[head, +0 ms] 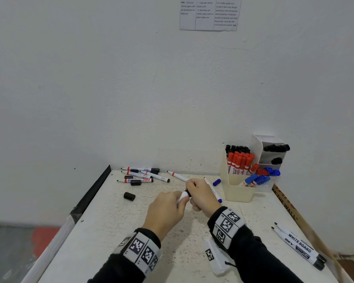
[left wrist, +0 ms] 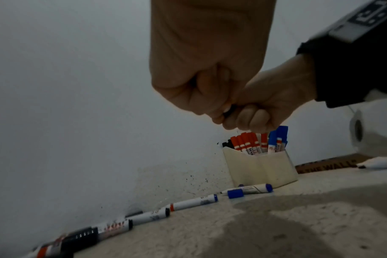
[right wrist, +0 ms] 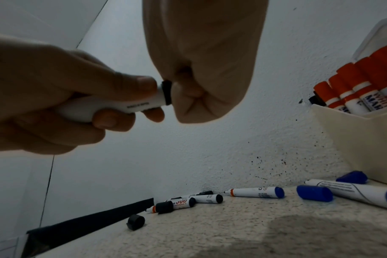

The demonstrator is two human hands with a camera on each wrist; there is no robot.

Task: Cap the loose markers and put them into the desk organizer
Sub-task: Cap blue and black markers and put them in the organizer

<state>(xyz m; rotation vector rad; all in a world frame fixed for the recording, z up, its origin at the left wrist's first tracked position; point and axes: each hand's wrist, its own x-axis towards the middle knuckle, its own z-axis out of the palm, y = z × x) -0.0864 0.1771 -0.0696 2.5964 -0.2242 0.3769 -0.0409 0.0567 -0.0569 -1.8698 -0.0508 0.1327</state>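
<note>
- Nearest us: left hand (head: pixel 166 211) and right hand (head: pixel 200 195), raised over the middle of the table (head: pixel 114 231), knuckles almost touching.
- Left hand: fingers (right wrist: pixel 113 120) and thumb curled round the white barrel of a marker (right wrist: pixel 121 104), black collar end pointing at the right hand. We judge this steadies the barrel for capping.
- Right hand: closed to a fist against the collar. We take it to be gripping the cap; the cap itself is hidden inside the fist.
- Step, as we read it: pressing the cap home. Seating not confirmed.
- Marker look: white body, small print, black ring at the tip end, so black ink presumably.
- Organizer (head: pixel 238 187) stands right of the hands near the wall, already packed with red, black and blue capped markers.
- Remaining: uncapped markers and a loose black cap (head: pixel 129 196) at far left; blue cap (head: pixel 216 182) just beside the organizer; two markers near right.
</note>
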